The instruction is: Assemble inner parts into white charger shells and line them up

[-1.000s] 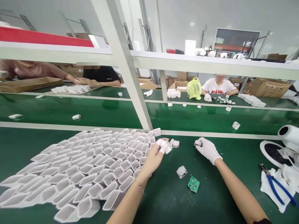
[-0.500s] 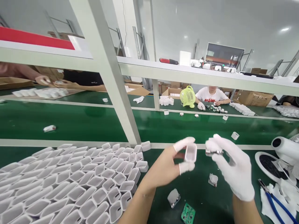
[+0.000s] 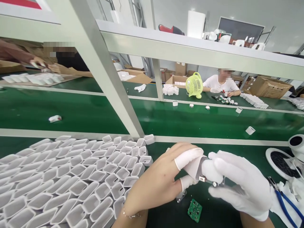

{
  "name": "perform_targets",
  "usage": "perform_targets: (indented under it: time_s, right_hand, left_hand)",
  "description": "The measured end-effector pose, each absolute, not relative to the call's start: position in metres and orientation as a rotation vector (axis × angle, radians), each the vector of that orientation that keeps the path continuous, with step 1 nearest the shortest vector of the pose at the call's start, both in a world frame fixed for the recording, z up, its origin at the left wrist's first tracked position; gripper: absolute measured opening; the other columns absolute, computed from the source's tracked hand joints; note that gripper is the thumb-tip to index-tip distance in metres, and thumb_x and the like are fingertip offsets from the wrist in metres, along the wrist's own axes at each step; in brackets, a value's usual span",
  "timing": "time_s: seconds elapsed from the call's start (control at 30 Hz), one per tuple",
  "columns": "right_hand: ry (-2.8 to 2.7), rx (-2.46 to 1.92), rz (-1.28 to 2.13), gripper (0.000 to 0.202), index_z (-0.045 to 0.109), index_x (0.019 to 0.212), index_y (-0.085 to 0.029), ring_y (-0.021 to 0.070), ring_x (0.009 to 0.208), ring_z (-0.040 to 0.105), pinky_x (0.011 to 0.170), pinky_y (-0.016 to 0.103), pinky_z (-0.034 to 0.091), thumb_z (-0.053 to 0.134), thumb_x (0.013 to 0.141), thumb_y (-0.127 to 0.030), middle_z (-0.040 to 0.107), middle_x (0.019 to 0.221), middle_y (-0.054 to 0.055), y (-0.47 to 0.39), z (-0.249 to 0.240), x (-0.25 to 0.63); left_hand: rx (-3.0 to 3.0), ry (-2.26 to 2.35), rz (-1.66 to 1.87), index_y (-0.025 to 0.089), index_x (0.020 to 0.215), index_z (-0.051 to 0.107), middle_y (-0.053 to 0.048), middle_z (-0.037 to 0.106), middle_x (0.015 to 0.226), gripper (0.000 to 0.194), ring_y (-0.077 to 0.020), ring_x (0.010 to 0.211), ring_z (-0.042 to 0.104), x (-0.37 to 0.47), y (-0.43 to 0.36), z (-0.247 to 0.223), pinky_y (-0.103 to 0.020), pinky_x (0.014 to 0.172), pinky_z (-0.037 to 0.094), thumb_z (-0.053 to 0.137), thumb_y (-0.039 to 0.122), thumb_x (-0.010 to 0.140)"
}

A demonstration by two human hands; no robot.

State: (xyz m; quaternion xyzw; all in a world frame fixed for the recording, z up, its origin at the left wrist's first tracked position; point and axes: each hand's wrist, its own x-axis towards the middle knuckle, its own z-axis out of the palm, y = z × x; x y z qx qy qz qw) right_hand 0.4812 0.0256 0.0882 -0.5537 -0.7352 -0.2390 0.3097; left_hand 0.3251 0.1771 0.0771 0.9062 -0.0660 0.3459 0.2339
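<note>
My left hand [image 3: 163,174], with white cots on its fingertips, grips a white plastic housing [image 3: 193,167] whose open end faces right. In my white-gloved right hand [image 3: 244,183] is a small white module [image 3: 211,171] with metal parts along its lower edge. The module's near end sits at the housing's opening; how far inside it reaches is hard to see. Below them a green circuit board [image 3: 194,210] lies on the dark green bench. Partly hidden behind my left fingers is a small metal-edged part [image 3: 181,197].
Many open white housings [image 3: 87,169] stand packed at left. Blue-handled pliers [image 3: 282,199] lie on white cloth at right, near a round white device [image 3: 281,163]. Beyond runs a green conveyor belt [image 3: 180,123] with scattered parts. A slanted post [image 3: 114,76] rises ahead; a person [image 3: 220,84] sits opposite.
My hands have come together, bringing the module against the housing's opening. The housing has turned from facing me to facing right. The view has tilted down.
</note>
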Motion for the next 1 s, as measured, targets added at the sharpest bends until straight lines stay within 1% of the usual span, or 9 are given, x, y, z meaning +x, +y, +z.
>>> perform_targets:
  time_s: [0.13,0.27,0.43,0.6,0.73,0.9,1.0]
  right_hand:
    - [-1.923,-1.525,-0.785,0.019,0.046,0.108,-0.022,0.0189,0.088,0.063,0.074,0.030,0.050,0.046,0.093,-0.034,0.067,0.094,0.006,0.030,0.086,0.477]
    - [-1.920,-1.568,-0.932,0.014,0.047,0.103,-0.020,0.0177,0.082,0.062,0.075,0.030,0.049,0.041,0.095,-0.030,0.067,0.091,0.007,0.030,0.085,0.470]
    - [-1.849,-1.585,-1.074,0.015,0.049,0.105,-0.017,0.0166,0.088,0.062,0.081,0.030,0.048,0.043,0.094,-0.026,0.068,0.094,0.007,0.028,0.084,0.466]
    - [-1.864,-1.592,-1.043,0.017,0.051,0.107,-0.016,0.0163,0.089,0.061,0.083,0.030,0.048,0.044,0.094,-0.026,0.067,0.097,0.007,0.030,0.077,0.470]
    - [-1.843,-1.612,-1.065,0.020,0.051,0.110,-0.017,0.0195,0.092,0.060,0.080,0.033,0.048,0.046,0.094,-0.027,0.067,0.101,0.008,0.032,0.071,0.474]
    - [-1.867,-1.610,-1.124,0.023,0.051,0.113,-0.015,0.0215,0.095,0.057,0.085,0.035,0.045,0.048,0.092,-0.025,0.066,0.103,0.008,0.028,0.069,0.472]
    - [-1.859,-1.617,-1.139,0.023,0.051,0.113,-0.016,0.0222,0.098,0.056,0.086,0.036,0.044,0.047,0.092,-0.025,0.065,0.104,0.008,0.028,0.072,0.469]
  left_hand:
    - [2.547,-0.172,0.992,0.020,0.125,0.040,-0.008,0.056,0.115,0.045,-0.0179,0.109,0.050,0.325,0.175,0.078,-0.031,0.091,0.047,0.054,0.009,0.084]
    - [2.567,-0.158,1.019,0.018,0.125,0.040,-0.007,0.056,0.114,0.043,-0.0170,0.109,0.049,0.326,0.175,0.077,-0.029,0.091,0.046,0.054,0.010,0.085]
    - [2.562,-0.160,1.002,0.018,0.124,0.040,-0.007,0.054,0.115,0.044,-0.0158,0.109,0.047,0.327,0.174,0.078,-0.028,0.092,0.045,0.056,0.009,0.084]
    - [2.611,-0.148,1.008,0.015,0.123,0.041,-0.007,0.053,0.116,0.039,-0.0148,0.113,0.044,0.330,0.173,0.077,-0.026,0.094,0.042,0.053,0.008,0.086]
    - [2.598,-0.150,0.996,0.015,0.124,0.039,-0.008,0.051,0.119,0.040,-0.0152,0.114,0.042,0.333,0.174,0.074,-0.027,0.096,0.040,0.053,0.008,0.087]
    - [2.566,-0.184,1.050,0.015,0.122,0.041,-0.007,0.051,0.118,0.038,-0.0148,0.115,0.041,0.335,0.174,0.072,-0.026,0.097,0.039,0.053,0.008,0.086]
    - [2.559,-0.205,1.041,0.015,0.122,0.042,-0.007,0.051,0.118,0.040,-0.0150,0.115,0.041,0.335,0.173,0.072,-0.026,0.098,0.039,0.054,0.007,0.085]
